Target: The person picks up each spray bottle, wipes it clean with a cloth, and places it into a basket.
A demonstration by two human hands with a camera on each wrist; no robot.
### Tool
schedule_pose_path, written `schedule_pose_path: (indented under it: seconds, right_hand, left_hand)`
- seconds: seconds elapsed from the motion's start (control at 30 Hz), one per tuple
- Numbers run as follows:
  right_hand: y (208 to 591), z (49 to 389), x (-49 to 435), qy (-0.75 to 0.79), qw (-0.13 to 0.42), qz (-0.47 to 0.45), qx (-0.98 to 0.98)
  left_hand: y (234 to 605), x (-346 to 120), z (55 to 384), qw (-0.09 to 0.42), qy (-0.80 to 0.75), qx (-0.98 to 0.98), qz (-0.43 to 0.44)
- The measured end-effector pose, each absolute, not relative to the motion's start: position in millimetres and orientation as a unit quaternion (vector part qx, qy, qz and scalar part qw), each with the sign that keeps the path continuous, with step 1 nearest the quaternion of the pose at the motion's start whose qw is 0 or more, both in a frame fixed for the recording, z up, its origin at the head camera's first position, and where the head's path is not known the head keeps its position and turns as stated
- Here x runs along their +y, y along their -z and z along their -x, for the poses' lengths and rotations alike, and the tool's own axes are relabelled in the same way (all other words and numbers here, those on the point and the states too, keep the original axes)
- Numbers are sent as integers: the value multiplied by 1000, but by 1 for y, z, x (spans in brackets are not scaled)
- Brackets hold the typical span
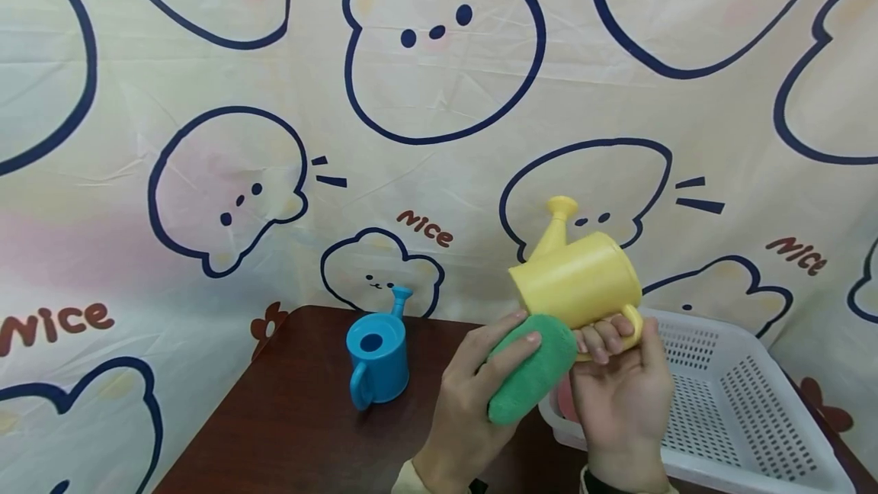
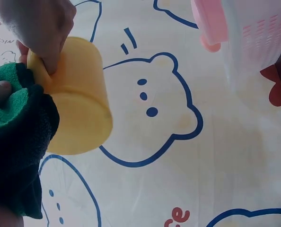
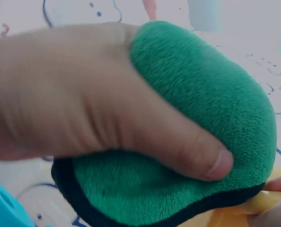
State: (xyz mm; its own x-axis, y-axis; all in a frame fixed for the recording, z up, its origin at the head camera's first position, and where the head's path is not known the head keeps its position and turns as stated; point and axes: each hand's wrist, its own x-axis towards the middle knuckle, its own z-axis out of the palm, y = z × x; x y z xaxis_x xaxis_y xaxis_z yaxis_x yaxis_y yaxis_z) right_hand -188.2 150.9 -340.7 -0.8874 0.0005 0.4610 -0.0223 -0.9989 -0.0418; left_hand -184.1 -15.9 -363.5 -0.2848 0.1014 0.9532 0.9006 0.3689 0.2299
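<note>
My left hand grips a folded green cloth with a dark edge, the thumb pressed across it in the right wrist view. Tilted in the air, a yellow watering can is held by its handle in my right hand, fingers curled round it and palm toward me. The cloth overlaps the lower left side of the can in the head view; whether it touches there I cannot tell. A blue watering can stands upright on the table to the left, apart from both hands.
A white perforated basket sits on the right of the dark brown table. Something pink shows at its left end, partly behind my right hand. A patterned cloth backdrop hangs behind the table.
</note>
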Motion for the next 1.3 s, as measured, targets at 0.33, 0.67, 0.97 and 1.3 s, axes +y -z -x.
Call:
schedule_pose_path:
  seconds: [0.33,0.67,0.97,1.3]
  right_hand:
    - [344,191,158,-981,-49,-143,121]
    - [341,191,146,-977,-94,-148,120]
    - [338,190,141,-984,-76,-123,100]
    - [336,186,137,-982,-59,-128,127]
  left_hand:
    - [368,-17,190,534,413,-638,371]
    - [369,-18,190,603,416,-610,301]
    - [366,-23,189,659,404,-598,212]
    - [366,-20,190,646,377,-610,262]
